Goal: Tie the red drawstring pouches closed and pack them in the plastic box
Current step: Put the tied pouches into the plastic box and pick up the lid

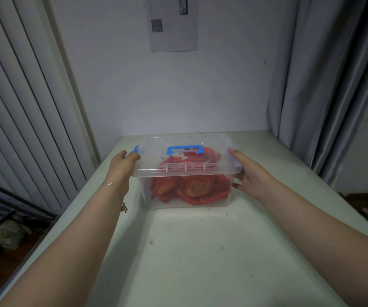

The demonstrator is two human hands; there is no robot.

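A clear plastic box (pixel 185 191) stands on the white tabletop (pixel 200 251), near its far edge and close to the wall (pixel 178 89). The lid (pixel 185 160) is on the box and has a blue handle (pixel 185 150) in the middle of its top. Inside the box lie the red pouches (pixel 191 188), heaped together; they are seen through the clear wall and through the lid. Gold print shows on one of them. Whether their strings are tied, I cannot tell.

The left hand (pixel 122 167) is at the left end of the box. Its fingers curl on the lid edge, just at the blue clip (pixel 137 149) on that side, and the thumb side lies against the corner of the lid. The right hand (pixel 248 177) is at the right end of the box. Its thumb rests on top of the lid corner and its fingers go under the lid rim, against the side wall, so this hand grips the box end. Both arms reach forward over the tabletop. On the left wrist there is a thin bracelet (pixel 123 207).

A sheet of paper (pixel 172 25) with a square code hangs on the wall above the box. A grey curtain (pixel 324 85) hangs at the right, and white panels (pixel 23 107) with vertical lines stand at the left. Small dark spots lie on the tabletop in front of the box.
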